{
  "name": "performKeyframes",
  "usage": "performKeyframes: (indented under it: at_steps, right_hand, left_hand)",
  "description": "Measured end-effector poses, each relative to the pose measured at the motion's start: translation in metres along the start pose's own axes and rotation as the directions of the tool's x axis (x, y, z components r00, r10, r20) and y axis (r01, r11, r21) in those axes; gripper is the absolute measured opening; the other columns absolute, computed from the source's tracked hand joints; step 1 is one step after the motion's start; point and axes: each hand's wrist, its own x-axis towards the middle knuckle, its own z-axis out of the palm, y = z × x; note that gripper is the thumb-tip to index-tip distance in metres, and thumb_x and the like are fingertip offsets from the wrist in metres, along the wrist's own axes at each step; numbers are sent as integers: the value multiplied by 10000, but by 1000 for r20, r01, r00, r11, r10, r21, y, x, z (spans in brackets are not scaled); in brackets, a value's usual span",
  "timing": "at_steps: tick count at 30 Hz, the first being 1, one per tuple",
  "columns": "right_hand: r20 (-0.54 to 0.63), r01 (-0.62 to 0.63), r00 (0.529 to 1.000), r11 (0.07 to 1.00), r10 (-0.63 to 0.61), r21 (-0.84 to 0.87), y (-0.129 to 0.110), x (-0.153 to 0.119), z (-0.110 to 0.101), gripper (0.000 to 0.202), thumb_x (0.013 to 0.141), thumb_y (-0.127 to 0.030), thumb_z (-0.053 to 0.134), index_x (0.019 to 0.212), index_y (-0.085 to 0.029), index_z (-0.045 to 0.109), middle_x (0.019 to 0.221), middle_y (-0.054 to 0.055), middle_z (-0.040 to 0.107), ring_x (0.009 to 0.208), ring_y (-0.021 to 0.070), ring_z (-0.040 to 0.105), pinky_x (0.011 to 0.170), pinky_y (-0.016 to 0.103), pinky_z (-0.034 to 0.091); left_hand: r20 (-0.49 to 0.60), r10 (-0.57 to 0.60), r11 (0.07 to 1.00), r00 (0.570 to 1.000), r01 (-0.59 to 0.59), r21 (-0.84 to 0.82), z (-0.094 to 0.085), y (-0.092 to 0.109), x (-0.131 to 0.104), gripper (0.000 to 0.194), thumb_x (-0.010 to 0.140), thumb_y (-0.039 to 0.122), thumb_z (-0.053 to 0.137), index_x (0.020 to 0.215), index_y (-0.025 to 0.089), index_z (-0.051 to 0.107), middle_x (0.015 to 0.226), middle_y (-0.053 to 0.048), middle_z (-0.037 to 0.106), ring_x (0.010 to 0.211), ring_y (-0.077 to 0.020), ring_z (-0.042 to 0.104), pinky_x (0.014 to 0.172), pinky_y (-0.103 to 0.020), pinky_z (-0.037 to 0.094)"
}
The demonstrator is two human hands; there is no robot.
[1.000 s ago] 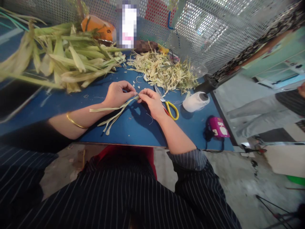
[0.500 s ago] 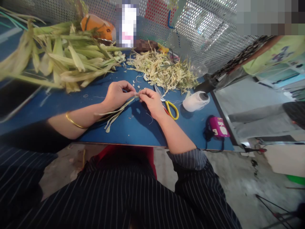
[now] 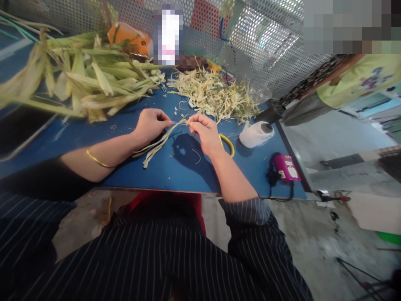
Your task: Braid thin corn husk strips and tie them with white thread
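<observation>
Your right hand [image 3: 206, 133] and left hand [image 3: 151, 125] were just apart over a blue surface [image 3: 172, 179], each pinched at the fingertips. The right held the upper end of some pale husk strips [image 3: 161, 144], which slanted down toward your left wrist; the left gripped a fine thread [image 3: 176, 123]. A yellow handle loop [image 3: 231, 144] showed beside your right wrist, near a white spool [image 3: 253, 134].

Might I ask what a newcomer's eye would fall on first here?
Most likely the big heap of pale green husks at the far left of the blue table, with a mound of finer shreds to its right. Then the left hand and right hand, fingertips close together at some thin strips near the middle.
</observation>
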Motion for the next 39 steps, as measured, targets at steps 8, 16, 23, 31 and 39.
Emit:
performKeyframes:
  at_steps: [8,16,23,31,39]
  right_hand:
    - [124,2,992,997,-12,78,3,-3,3,80,842,-227,525,770,-194,525,996,5,684,716,69,654,689,234,472]
    - [134,1,991,997,-11,74,12,0,4,67,864,-223,510,805,-198,528,818,-27,634,685,80,640,704,255,492]
    - [203,20,979,1000,-17,-10,11,-4,11,101,883,-238,504,785,-214,495,708,-41,582,646,95,593,713,287,499]
    - [247,63,968,995,-42,-77,4,-7,7,101,889,-251,526,805,-195,525,990,27,642,823,114,635,860,326,485]
    - [272,-35,962,999,40,-26,7,-5,12,85,853,-240,573,801,-193,525,774,-27,592,692,113,642,738,306,506]
  left_hand:
    - [79,-108,978,991,120,-171,-1,9,0,147,660,167,751,615,141,613,494,6,550,441,-82,460,417,-221,323]
    - [331,-143,765,933,316,-561,-6,12,2,117,752,102,660,684,135,571,805,-51,687,477,-44,479,422,-204,351]
    - [191,-37,961,981,87,-261,0,13,-1,174,771,86,669,687,164,538,568,10,603,429,-70,494,453,-224,419]
    - [60,-41,986,997,50,-161,2,7,-1,131,740,182,701,675,153,592,578,3,595,499,-94,515,466,-227,391]
    - [29,327,940,945,-322,-110,4,8,-5,124,691,210,746,656,148,644,891,-54,669,825,-153,611,728,-264,492]
